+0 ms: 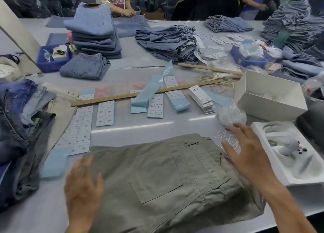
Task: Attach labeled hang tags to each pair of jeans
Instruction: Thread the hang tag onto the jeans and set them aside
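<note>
Head cam, the only view I've got: a folded pair of olive-grey trousers (163, 176) lies flat on the grey table (133, 126) right in front of me, back pocket facing up. My left hand (84, 185) sits at the left edge of them, fingers straight and spread, gripping nothing. My right hand (249, 150) is over the upper right corner of the trousers, fingers also spread and loose, nothing held, fingertips close to a little tangle of white tag strings (226, 138) on the table. Just beyond that is a crumpled clear plastic bag (231, 113).

The hang tags (202, 99) are a fanned stack of white cards further back, right of center, well apart from both hands. Sticker label sheets (105, 112) on blue backing lie in rows under a long wooden ruler (140, 93). A heap of dark jeans (17, 127) is piled on my left, an open white box (270, 96) on my right, and stacks of blue jeans (94, 31) sit across the table.
</note>
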